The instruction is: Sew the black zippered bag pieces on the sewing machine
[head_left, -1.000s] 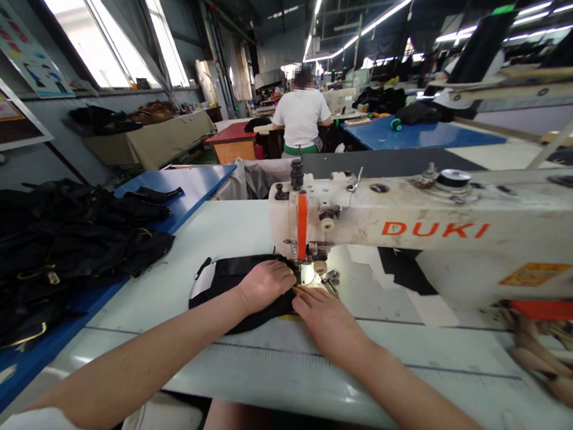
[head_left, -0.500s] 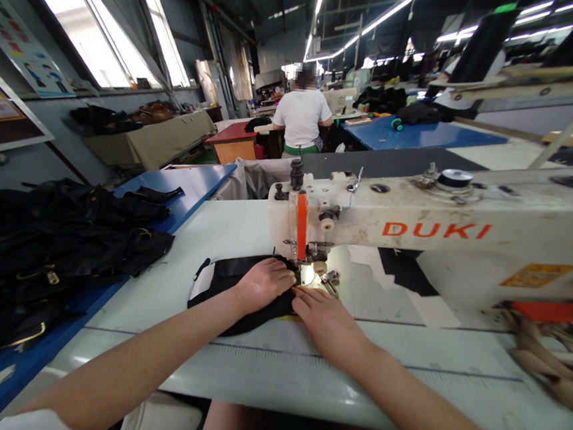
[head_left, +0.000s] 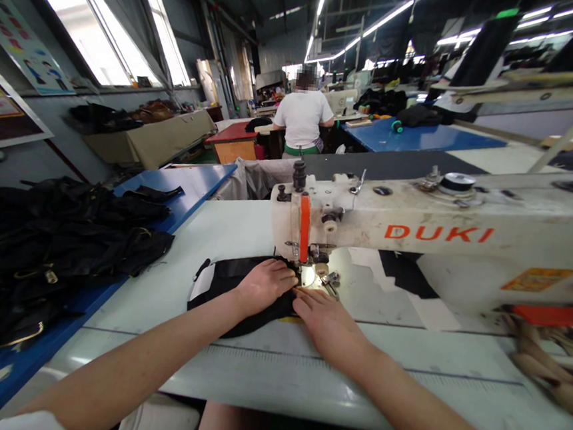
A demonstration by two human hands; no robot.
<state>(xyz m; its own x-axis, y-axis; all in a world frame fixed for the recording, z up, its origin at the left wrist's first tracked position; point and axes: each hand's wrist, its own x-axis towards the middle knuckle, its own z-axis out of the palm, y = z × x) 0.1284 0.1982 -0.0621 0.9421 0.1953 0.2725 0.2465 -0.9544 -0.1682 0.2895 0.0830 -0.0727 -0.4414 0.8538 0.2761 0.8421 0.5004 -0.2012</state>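
A black fabric piece (head_left: 220, 283) with a white patch at its left end lies on the pale sewing table (head_left: 170, 285), under the needle of a white sewing machine (head_left: 415, 233). My left hand (head_left: 264, 284) rests on the fabric with its fingers curled and pressed down, fingertips close to the presser foot (head_left: 312, 271). My right hand (head_left: 325, 320) lies flat, fingers stretched toward the needle, holding the fabric's right edge against the table.
A heap of black garments (head_left: 53, 248) covers a blue table (head_left: 188, 186) at the left. A person in a white shirt (head_left: 302, 117) sits with their back to me at a far workstation. More blue tables (head_left: 414, 134) and machines stand behind.
Both hands stay on the fabric at the needle; only the view shifts slightly.
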